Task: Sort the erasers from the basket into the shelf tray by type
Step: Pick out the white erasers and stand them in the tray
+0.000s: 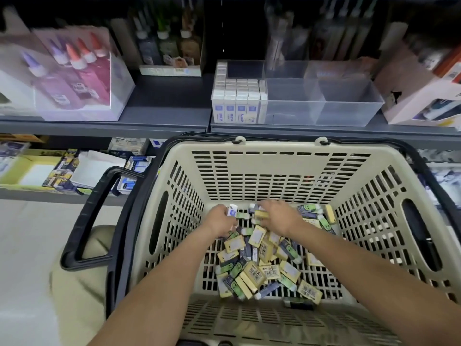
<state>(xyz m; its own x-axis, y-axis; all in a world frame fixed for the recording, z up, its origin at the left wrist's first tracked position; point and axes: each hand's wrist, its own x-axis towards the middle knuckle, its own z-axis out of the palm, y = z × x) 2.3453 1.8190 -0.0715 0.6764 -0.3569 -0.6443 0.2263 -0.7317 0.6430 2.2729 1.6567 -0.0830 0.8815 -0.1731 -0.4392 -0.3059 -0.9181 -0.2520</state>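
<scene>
A beige basket (274, 168) with black handles holds a heap of several small erasers (259, 265): yellow boxed ones, green-sleeved ones and dark purple ones. Both hands are down inside it at the far end. My left hand (220, 219) grips a white and blue eraser (232, 211). My right hand (280, 216) has its fingers curled over a yellow eraser (262, 214) on the pile. On the shelf above stands the clear divided shelf tray (349, 106); its left compartment is packed with white and blue erasers (237, 101), the other compartments show nothing inside.
Glue bottles in a white display box (74, 71) stand on the shelf at left. More boxed goods (424, 96) sit to the right of the tray. A lower shelf (62, 171) holds stationery boxes. The basket's black handle (94, 216) sticks out to the left.
</scene>
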